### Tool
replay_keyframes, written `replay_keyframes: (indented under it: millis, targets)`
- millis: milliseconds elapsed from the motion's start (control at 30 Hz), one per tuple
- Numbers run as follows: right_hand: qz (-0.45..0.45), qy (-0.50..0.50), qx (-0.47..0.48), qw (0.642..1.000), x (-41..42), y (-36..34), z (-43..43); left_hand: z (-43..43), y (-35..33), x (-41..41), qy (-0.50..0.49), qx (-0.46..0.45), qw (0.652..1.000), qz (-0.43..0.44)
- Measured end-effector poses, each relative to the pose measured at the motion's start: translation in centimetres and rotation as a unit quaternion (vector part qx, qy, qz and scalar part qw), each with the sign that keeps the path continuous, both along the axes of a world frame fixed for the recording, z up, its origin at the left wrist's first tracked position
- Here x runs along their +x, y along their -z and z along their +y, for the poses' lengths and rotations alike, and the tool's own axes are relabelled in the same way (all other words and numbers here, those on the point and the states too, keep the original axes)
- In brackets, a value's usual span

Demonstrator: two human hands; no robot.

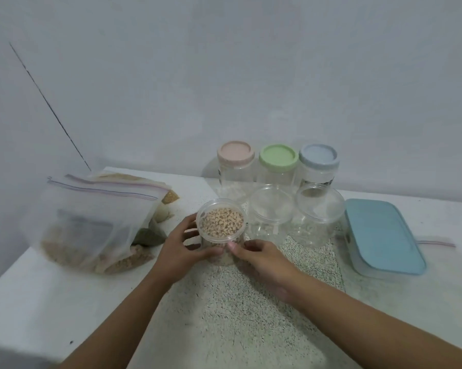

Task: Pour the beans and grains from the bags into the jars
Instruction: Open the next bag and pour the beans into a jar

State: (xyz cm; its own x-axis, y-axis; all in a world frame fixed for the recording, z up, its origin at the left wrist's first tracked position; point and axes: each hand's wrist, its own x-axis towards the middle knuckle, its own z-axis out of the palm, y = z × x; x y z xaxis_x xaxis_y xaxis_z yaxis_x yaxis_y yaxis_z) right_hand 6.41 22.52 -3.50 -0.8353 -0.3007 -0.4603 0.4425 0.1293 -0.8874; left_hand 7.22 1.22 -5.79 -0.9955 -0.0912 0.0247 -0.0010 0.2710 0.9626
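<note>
The counter (238,315) has open surface between the hands and its near edge; a wall bounds the far side. Bags (91,222) lie heaped just left of the bean jar (222,225). Two empty jars (271,211) stand just right of it, with three lidded jars (278,166) behind and a blue box (381,235) far right. The bean jar stands mid-counter, lidless, nearly full of pale beans. The left hand (179,249) and right hand (262,258) grip its sides.

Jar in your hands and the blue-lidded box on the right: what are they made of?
Jar: likely clear glossy plastic; beans show through its thin wall. Box: matte blue lid, probably plastic, over a translucent base.
</note>
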Motion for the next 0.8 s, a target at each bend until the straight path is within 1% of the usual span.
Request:
replay_keyframes:
  millis: [67,233,433,500,567,600,633,667,700,733,800]
  targets:
    - [-0.013,0.024,-0.009,1.0,-0.6,-0.1,-1.2,-0.4,0.0,-1.2,0.0,0.009,1.0,-0.001]
    - [-0.055,0.065,-0.078,0.993,-1.7,-0.6,-2.5,-0.3,-0.3,-4.3,0.024,0.008,1.0,0.009]
    - [-0.04,0.095,-0.064,0.993,-2.2,-1.3,-2.7,-0.2,0.2,-6.5,0.054,0.009,0.998,0.011]
    - [-0.035,0.089,-0.045,0.994,-2.1,-1.8,-2.6,-0.5,0.5,-7.0,0.06,-0.001,0.998,0.008]
    - [-0.005,0.051,0.006,0.999,-1.7,-3.1,-2.4,-0.6,0.6,-7.4,0.064,-0.016,0.998,0.013]
    - [0.029,0.027,0.049,0.998,-1.5,-3.9,-2.3,-0.5,0.5,-7.5,0.064,-0.02,0.998,0.017]
    - [0.084,0.007,0.102,0.991,-1.5,-4.8,-2.1,-0.5,0.4,-7.5,0.064,-0.022,0.998,0.016]
    - [0.154,-0.005,0.164,0.974,-1.6,-5.5,-2.0,-0.5,0.4,-7.5,0.064,-0.022,0.998,0.013]
    - [0.233,-0.011,0.235,0.944,-1.8,-6.3,-1.7,-0.5,0.3,-7.5,0.064,-0.022,0.998,0.008]
    - [0.31,-0.008,0.306,0.9,-2.2,-6.8,-1.4,-0.5,0.2,-7.4,0.064,-0.025,0.998,0.003]
    - [0.445,0.012,0.412,0.795,-3.2,-7.7,-0.7,-0.5,-0.2,-7.0,0.067,-0.036,0.997,-0.004]
